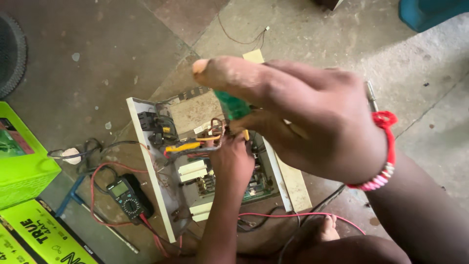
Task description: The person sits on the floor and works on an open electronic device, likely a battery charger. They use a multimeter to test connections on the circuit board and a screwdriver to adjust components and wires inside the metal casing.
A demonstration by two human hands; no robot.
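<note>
**Open chassis on the floor, both hands at the wiring**

Surface: bare concrete floor (342, 44), grey, stained, cracked into slabs, small debris scattered. Work is done at ground level; the person's bare foot (326, 229) rests just below the chassis, by a red wire (293, 215) running along the floor.

Landmark: the open electronics chassis (161, 195), a white-edged metal tray lying flat mid-frame. Inside: a green circuit board (259, 188), pale block-shaped components, black relays near the upper-left corner, and a bundle of yellow, red and orange wires across the middle.

Left of the chassis: a black digital multimeter (126, 196) with red lead looped around it, touching the tray's left edge. Further left, bright green cartons (24, 171) and a blue-handled tool (68, 195) on the floor. Upper left of the chassis, well apart, a dark ribbed round object at the frame edge. Upper right, far off, a blue container corner.

Hands: right hand (312, 122) hovers above the chassis, close to the camera, fingers closed round a green-handled screwdriver (232, 105); its tip is hidden behind the hand. Red and white beaded bracelet (386, 156) on that wrist. Left hand (234, 159) is down inside the chassis, over the centre, fingertips pressed together on the wire bundle (195, 146); exactly which wire it pinches cannot be told.
</note>
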